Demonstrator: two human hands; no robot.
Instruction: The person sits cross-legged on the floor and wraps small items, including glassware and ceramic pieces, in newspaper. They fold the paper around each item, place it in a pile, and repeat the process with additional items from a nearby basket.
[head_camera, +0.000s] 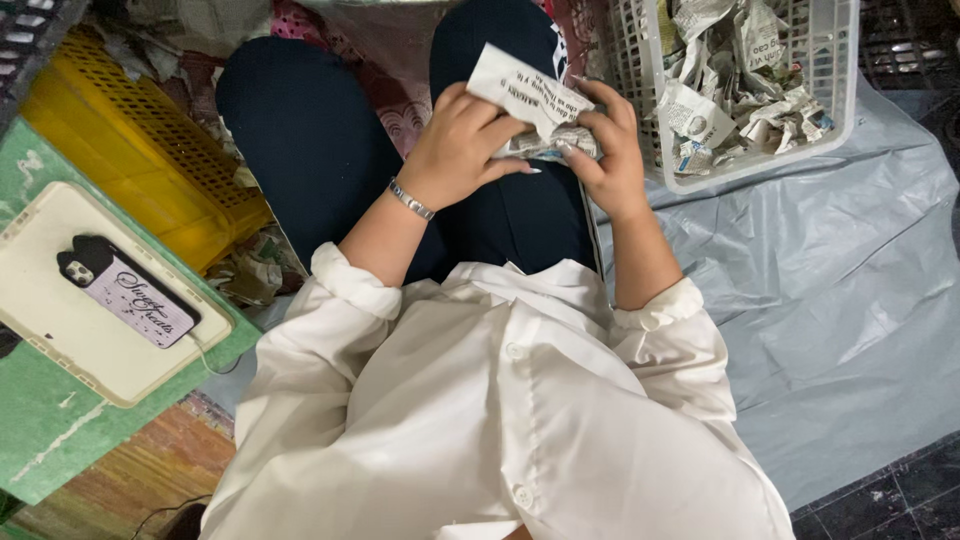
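My left hand (462, 142) and right hand (607, 150) grip a newspaper wad (538, 112); crumpling it tight seems best, beside the white basket (838, 90).

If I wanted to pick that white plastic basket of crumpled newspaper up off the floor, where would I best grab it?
Probably by the rim of the white basket, at the near edge beside the right hand, coming from above. The rim looks thick and stiff, while the slotted walls look thin, and the paper wads piled inside leave little room to reach in. A hand on each side should keep it level.
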